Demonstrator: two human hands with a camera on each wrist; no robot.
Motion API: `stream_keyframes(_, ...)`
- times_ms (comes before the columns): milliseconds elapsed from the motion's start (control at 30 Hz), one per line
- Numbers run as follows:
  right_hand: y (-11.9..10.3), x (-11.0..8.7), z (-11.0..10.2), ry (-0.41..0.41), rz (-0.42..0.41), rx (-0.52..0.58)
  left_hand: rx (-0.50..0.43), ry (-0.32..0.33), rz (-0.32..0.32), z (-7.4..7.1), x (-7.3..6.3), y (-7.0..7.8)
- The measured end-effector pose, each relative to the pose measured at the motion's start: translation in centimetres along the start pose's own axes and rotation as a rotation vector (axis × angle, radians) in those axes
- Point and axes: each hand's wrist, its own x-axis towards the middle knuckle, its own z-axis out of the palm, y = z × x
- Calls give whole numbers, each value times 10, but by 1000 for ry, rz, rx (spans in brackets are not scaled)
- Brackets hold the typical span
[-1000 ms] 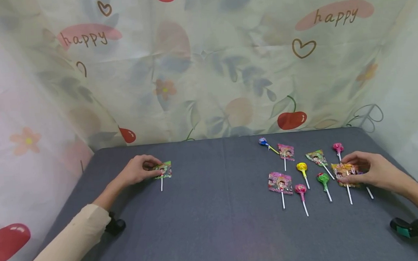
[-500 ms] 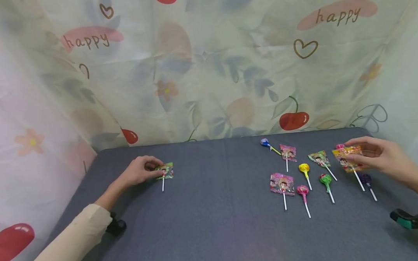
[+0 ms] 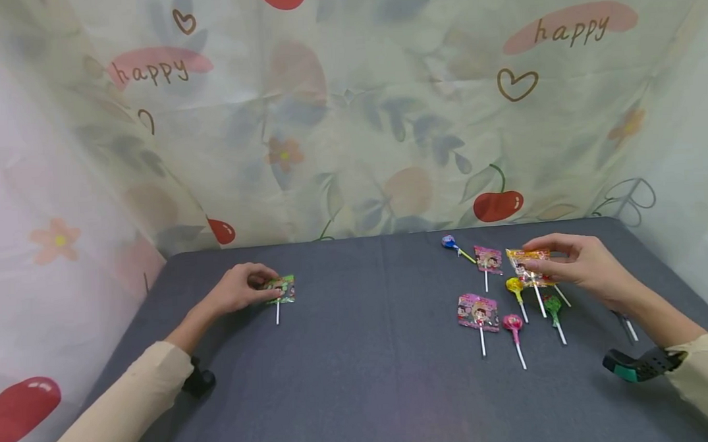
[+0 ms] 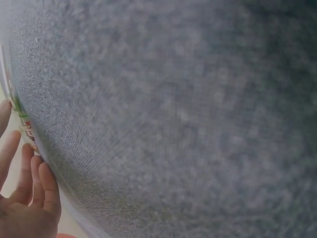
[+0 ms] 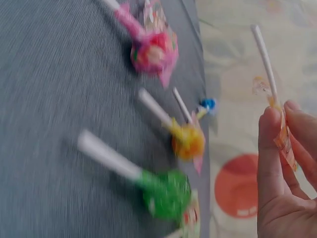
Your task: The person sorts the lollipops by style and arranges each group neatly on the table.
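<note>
At the table's left side, my left hand [image 3: 238, 289] pinches the left edge of a flat lollipop [image 3: 284, 291] in a green wrapper, its white stick pointing toward me. The left wrist view catches only a sliver of that wrapper [image 4: 26, 121] beside the fingers. Over on the right, my right hand [image 3: 590, 270] holds a flat lollipop [image 3: 518, 260] in an orange-yellow wrapper between thumb and fingers. Seen from the right wrist, this wrapper [image 5: 283, 144] is raised above the table, stick [image 5: 265, 59] upward. Beneath it a second green-wrapped lollipop is mostly hidden, its stick [image 3: 562, 295] showing.
Around the right hand lie a yellow lollipop [image 3: 514, 286], a green one [image 3: 553, 304], a pink one [image 3: 513, 323], two flat pink-wrapped ones [image 3: 478, 308] and a blue one [image 3: 448, 242]. A dark one [image 3: 625, 321] is partly behind the right forearm. A printed curtain [image 3: 351, 148] hangs behind the table.
My right hand has lifted the orange-wrapped lollipop off the table and carried it left, over the other lollipops. My left hand stays put on the green-wrapped one.
</note>
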Motion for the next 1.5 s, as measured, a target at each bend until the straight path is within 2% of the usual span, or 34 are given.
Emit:
stream_keyframes(367, -16, 22, 39, -122, 31, 161, 4, -26, -6, -4, 2, -2)
stream_keyframes(600, -22, 38, 67, -157, 10, 212, 13, -29, -7, -4, 3, -5)
stream_keyframes(800, -33, 53, 96, -180, 2, 302, 21, -25, 10, -3, 2, -3)
stream_keyframes(1133, -57, 74, 135, -234, -21, 328, 11, -34, -8, -2, 2, 0)
stream_keyframes(1333, -66, 84, 162, -271, -47, 389, 14, -36, -26, -2, 2, -1)
stream_keyframes(1500, -72, 91, 183, -282, -69, 383, 10, -36, -34, -2, 3, 0)
